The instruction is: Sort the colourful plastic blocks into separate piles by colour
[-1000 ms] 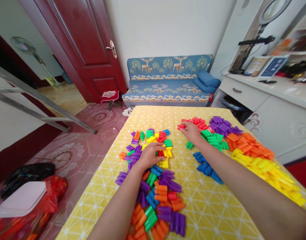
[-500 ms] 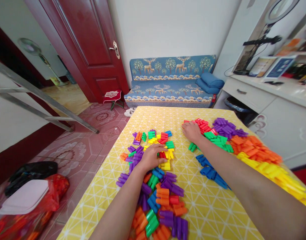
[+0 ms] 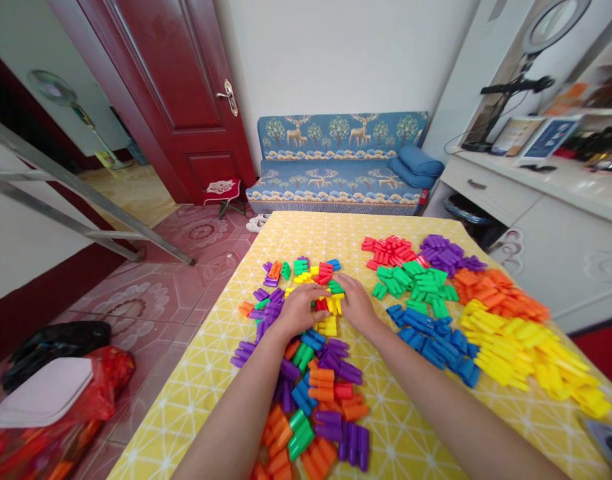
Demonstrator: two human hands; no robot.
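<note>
A mixed pile of plastic finger-shaped building blocks in several colours lies on the left half of the table. My left hand (image 3: 305,309) rests over its upper part, thumb and fingers apart, with a red block (image 3: 321,305) partly showing between them. My right hand (image 3: 355,304) is at the pile's right edge, its fingertips beside a green block (image 3: 335,287). Yellow blocks (image 3: 327,326) lie between the two hands. Purple blocks (image 3: 267,313) sit left of my left hand. Parts of the pile are hidden under my hands and left forearm.
On the right are single-colour heaps: red (image 3: 387,251), green (image 3: 416,283), purple (image 3: 442,253), orange (image 3: 501,293), blue (image 3: 433,339) and yellow (image 3: 531,353). A yellow patterned cloth (image 3: 196,393) covers the table. Beyond stands a blue sofa (image 3: 336,173); a white cabinet (image 3: 546,247) is at right.
My right hand has moved left from the red heap to the mixed pile, uncovering the red and blue heaps. The left hand stays nearly in place. The view has shifted slightly.
</note>
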